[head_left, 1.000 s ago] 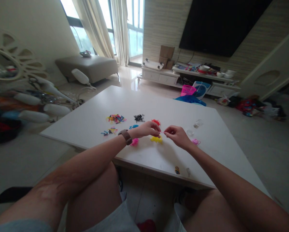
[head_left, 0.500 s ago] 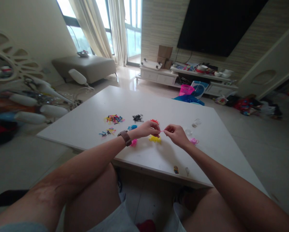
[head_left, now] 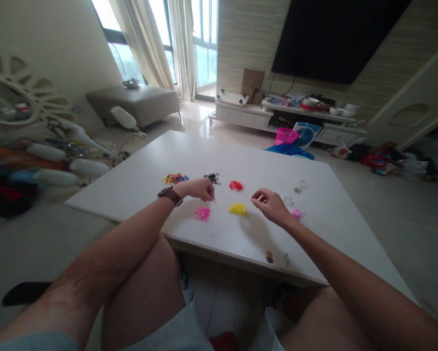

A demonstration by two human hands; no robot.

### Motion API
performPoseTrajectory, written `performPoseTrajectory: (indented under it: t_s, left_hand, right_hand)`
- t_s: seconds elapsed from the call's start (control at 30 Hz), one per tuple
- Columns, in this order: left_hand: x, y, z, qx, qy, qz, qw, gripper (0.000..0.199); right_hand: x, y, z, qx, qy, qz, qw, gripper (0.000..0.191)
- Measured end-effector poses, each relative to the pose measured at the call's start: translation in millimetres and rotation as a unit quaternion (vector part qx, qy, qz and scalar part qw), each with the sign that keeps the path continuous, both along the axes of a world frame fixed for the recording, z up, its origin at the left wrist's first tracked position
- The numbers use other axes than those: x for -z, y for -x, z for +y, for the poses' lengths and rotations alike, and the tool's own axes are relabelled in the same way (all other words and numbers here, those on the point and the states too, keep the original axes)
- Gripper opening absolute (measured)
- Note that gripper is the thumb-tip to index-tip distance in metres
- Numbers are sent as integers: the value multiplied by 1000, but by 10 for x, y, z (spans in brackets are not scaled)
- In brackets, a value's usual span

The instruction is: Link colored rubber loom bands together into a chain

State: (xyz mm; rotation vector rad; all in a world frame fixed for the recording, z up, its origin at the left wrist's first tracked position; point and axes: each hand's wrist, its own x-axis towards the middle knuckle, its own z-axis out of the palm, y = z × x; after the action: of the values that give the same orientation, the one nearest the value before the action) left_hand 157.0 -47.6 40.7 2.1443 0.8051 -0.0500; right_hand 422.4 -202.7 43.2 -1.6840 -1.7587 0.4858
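Since half a second ago, the left hand (head_left: 201,188) has moved away to the left, so its fingertips are now well apart from those of the right hand (head_left: 271,206), and the pink strand that stretched between the two has gone from that gap. Left-hand fingers are bent and pointing down, close together; a tiny pinkish bit (head_left: 214,200) shows right at their tips, and I cannot tell whether they grip it or it lies on the white table (head_left: 219,240). The right fingers are curled, with the tips close to one another; whether they hold anything is too small to tell. Just beyond the left fingers sits the black pile (head_left: 212,177), and on the near side of them is the pink pile (head_left: 202,213). The left hand and wrist now cover the spot where blue pieces showed earlier. Past the watch (head_left: 170,195), farther left of those fingers, is a mixed-colour pile (head_left: 175,178), partly hidden. Between the two sets of fingers lie the red pile (head_left: 236,185), on the far side, and the yellow pile (head_left: 237,209), nearer the body. To the right of the right fingers, beyond the wrist, are a purplish-pink heap (head_left: 297,214) and two clear containers (head_left: 301,185). Much nearer the body than the right fingers lies a small yellow-and-dark figure (head_left: 269,257).
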Motion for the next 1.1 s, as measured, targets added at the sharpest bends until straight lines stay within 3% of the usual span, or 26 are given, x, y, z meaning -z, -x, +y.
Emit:
performPoseTrajectory:
  t_s: [0.17, 0.37, 0.53, 0.73, 0.9, 1.1]
  left_hand:
    - [64, 232, 34, -2, 42, 92, 995, 12]
    - [128, 292, -19, 3, 46, 108, 993, 13]
    - [132, 497, 144, -71, 38, 82, 993, 21]
    - [204, 1005, 442, -182, -9, 64, 981, 23]
    - [295, 1284, 481, -195, -17, 75, 978, 29]
    - [416, 1374, 487, -186, -30, 82, 979, 31]
  right_hand:
    - [19, -23, 1, -16, -4, -24, 1000, 9]
    - [27, -20, 6, -29, 5, -37, 999, 10]
    - [52, -32, 10, -35, 5, -43, 998, 10]
    - [39, -36, -7, -36, 7, -56, 998, 11]
    - [40, -35, 0, -38, 12, -72, 997, 11]
    - [67, -22, 31, -45, 13, -77, 996, 11]
